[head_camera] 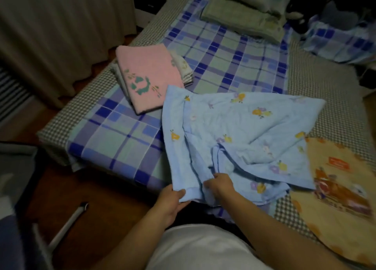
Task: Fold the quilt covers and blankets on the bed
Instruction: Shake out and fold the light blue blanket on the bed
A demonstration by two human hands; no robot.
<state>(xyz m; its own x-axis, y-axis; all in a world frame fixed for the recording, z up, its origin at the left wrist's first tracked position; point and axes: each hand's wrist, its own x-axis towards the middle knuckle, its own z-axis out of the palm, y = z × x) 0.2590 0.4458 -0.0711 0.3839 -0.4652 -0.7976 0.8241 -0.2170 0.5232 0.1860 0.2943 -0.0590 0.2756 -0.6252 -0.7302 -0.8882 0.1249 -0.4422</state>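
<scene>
Blue flowered quilt cover (234,131) lies rumpled on the bed (317,90)'s near edge; left hand (173,200) pinches its corner, right hand (219,183) grips bunched folds, fingertips buried; one pink folded blanket (148,76) hides others stacked beneath.

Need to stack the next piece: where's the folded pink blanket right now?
In the head view the pink blanket lies folded on the left side of the bed, on top of a small pile of folded cloths, just up-left of the blue floral cover.

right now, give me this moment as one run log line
stage: folding light blue cover | left hand: grips near corner | right hand: pinches bunched edge | pink blanket: folded, on stack | bed
</scene>
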